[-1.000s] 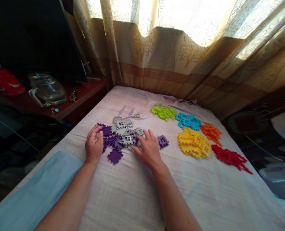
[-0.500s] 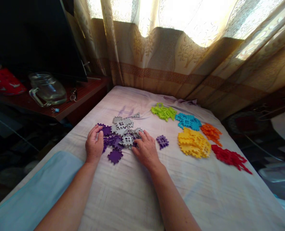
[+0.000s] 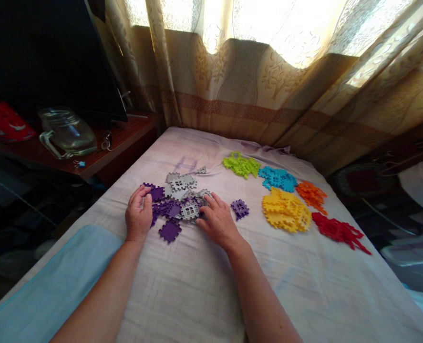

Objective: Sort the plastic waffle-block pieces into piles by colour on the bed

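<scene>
Notched flat plastic building tiles lie in a mixed purple and grey heap between my hands. My left hand (image 3: 139, 213) rests at the heap's left side, fingers apart, beside a purple tile (image 3: 156, 192). My right hand (image 3: 216, 216) lies over the heap's right edge with fingers spread, its fingertips by a grey window tile (image 3: 190, 210); part of the heap is hidden under it. Another purple tile (image 3: 170, 231) lies flat at the near side. More grey tiles (image 3: 179, 183) overlap at the back. One purple window tile (image 3: 240, 208) sits apart, right of my right hand.
Sorted piles lie to the right: green (image 3: 241, 165), blue (image 3: 277, 179), yellow (image 3: 286, 210), orange (image 3: 311, 196) and red (image 3: 340, 232). A light blue cloth (image 3: 71, 271) covers the bed's left edge. A glass jug (image 3: 70, 133) and eyeglasses (image 3: 107, 141) stand on the desk at left.
The view has shifted slightly. Both hands stay in nearly the same places, and the tiles show no clear movement.
</scene>
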A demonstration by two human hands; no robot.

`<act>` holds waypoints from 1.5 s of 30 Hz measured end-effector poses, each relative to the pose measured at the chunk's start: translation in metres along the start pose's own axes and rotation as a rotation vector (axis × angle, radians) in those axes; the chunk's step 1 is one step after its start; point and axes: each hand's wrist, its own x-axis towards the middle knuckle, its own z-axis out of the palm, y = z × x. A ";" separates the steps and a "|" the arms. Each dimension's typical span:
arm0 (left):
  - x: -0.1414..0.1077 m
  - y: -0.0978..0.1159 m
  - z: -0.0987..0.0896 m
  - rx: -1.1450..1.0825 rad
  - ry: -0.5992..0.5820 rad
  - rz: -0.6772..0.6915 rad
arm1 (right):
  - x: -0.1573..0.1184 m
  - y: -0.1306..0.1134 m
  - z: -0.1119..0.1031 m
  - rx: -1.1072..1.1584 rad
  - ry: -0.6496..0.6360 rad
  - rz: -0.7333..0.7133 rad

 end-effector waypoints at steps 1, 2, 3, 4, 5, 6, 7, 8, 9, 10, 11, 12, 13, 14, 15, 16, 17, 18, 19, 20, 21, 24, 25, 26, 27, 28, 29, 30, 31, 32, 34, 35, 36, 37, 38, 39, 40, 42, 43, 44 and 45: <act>0.000 0.000 0.000 -0.002 0.000 0.000 | 0.000 0.001 -0.001 0.018 0.009 -0.007; 0.000 0.000 0.000 -0.004 0.001 -0.001 | 0.000 0.002 -0.001 0.040 0.021 -0.011; 0.000 0.000 0.000 -0.005 0.003 -0.001 | 0.000 0.003 -0.001 0.065 0.034 -0.010; 0.000 0.000 0.000 -0.005 0.004 -0.001 | 0.000 0.005 -0.002 0.092 0.048 -0.004; 0.000 0.000 0.000 -0.006 0.005 -0.001 | 0.000 0.007 -0.001 0.120 0.059 0.003; 0.000 0.000 0.000 -0.008 0.005 -0.001 | 0.000 0.010 -0.001 0.151 0.068 0.012; 0.000 0.000 0.000 -0.009 0.006 -0.002 | -0.001 0.013 0.000 0.186 0.074 0.020; 0.000 0.000 0.000 -0.011 0.006 -0.002 | -0.001 0.016 0.000 0.226 0.078 0.025; 0.000 0.000 0.000 -0.013 0.005 -0.002 | -0.001 0.019 0.000 0.271 0.082 0.026; 0.000 -0.001 0.000 -0.013 0.005 -0.001 | -0.002 0.023 0.000 0.320 0.087 0.023; 0.000 -0.001 0.000 -0.012 0.005 0.000 | -0.003 0.028 -0.001 0.369 0.095 0.019; 0.000 -0.002 0.000 -0.011 0.006 0.002 | -0.004 0.033 -0.003 0.411 0.109 0.018; 0.001 -0.002 0.001 -0.010 0.007 0.004 | -0.005 0.039 -0.005 0.443 0.129 0.021; 0.001 -0.002 0.001 -0.008 0.006 0.007 | -0.007 0.046 -0.008 0.458 0.152 0.031; 0.001 -0.003 0.001 -0.007 0.007 0.010 | -0.009 0.054 -0.011 0.456 0.180 0.048; 0.001 -0.003 0.001 -0.004 0.007 0.014 | -0.012 0.062 -0.015 0.436 0.212 0.072; 0.001 -0.003 0.001 -0.001 0.009 0.017 | -0.015 0.071 -0.018 0.402 0.244 0.101; 0.001 -0.003 0.001 0.001 0.009 0.020 | -0.018 0.080 -0.020 0.358 0.274 0.133; 0.001 -0.003 0.000 0.003 0.009 0.022 | -0.021 0.089 -0.022 0.310 0.298 0.165; 0.001 -0.003 0.000 0.004 0.009 0.023 | -0.024 0.097 -0.023 0.261 0.318 0.193; 0.001 -0.003 0.000 0.005 0.009 0.023 | -0.026 0.104 -0.023 0.216 0.332 0.217; 0.000 -0.003 0.000 0.008 0.012 0.023 | -0.031 0.117 -0.021 0.106 0.352 0.259; 0.000 -0.002 0.000 0.010 0.014 0.023 | -0.032 0.118 -0.020 0.077 0.352 0.268; 0.000 -0.002 0.000 0.011 0.015 0.022 | -0.032 0.118 -0.019 0.052 0.347 0.277; 0.000 -0.002 0.000 0.012 0.015 0.021 | -0.033 0.118 -0.018 0.030 0.340 0.284; 0.000 -0.002 0.000 0.014 0.013 0.020 | -0.032 0.117 -0.018 0.013 0.333 0.289; 0.000 -0.001 0.000 0.014 0.012 0.019 | -0.032 0.115 -0.017 -0.001 0.327 0.294; 0.000 -0.001 0.000 0.014 0.010 0.019 | -0.032 0.114 -0.017 -0.010 0.323 0.298; 0.000 -0.001 0.000 0.013 0.010 0.020 | -0.032 0.113 -0.017 -0.016 0.322 0.300; 0.000 -0.001 0.000 0.012 0.010 0.021 | -0.031 0.112 -0.018 -0.020 0.322 0.301; 0.000 -0.001 0.000 0.012 0.012 0.020 | -0.030 0.108 -0.019 -0.020 0.331 0.295; 0.000 -0.001 0.000 0.012 0.014 0.018 | -0.029 0.106 -0.020 -0.017 0.339 0.286; 0.000 0.000 0.000 0.012 0.015 0.016 | -0.028 0.103 -0.021 -0.013 0.348 0.271; 0.000 0.000 0.000 0.012 0.016 0.013 | -0.026 0.098 -0.021 -0.007 0.359 0.248; 0.001 0.000 0.000 0.012 0.015 0.012 | -0.023 0.093 -0.021 -0.001 0.368 0.219; 0.001 0.001 0.000 0.011 0.014 0.013 | -0.021 0.085 -0.021 0.004 0.374 0.186; 0.001 0.001 0.000 0.011 0.011 0.016 | -0.018 0.077 -0.020 0.009 0.375 0.149; 0.001 0.001 0.000 0.011 0.008 0.027 | -0.012 0.056 -0.017 0.015 0.350 0.071; 0.001 0.001 0.000 0.012 0.006 0.032 | -0.009 0.045 -0.014 0.016 0.325 0.031; 0.001 0.001 0.000 0.013 0.005 0.035 | -0.007 0.033 -0.011 0.015 0.292 -0.007; 0.001 0.001 -0.001 0.014 0.004 0.035 | -0.005 0.021 -0.007 0.011 0.253 -0.043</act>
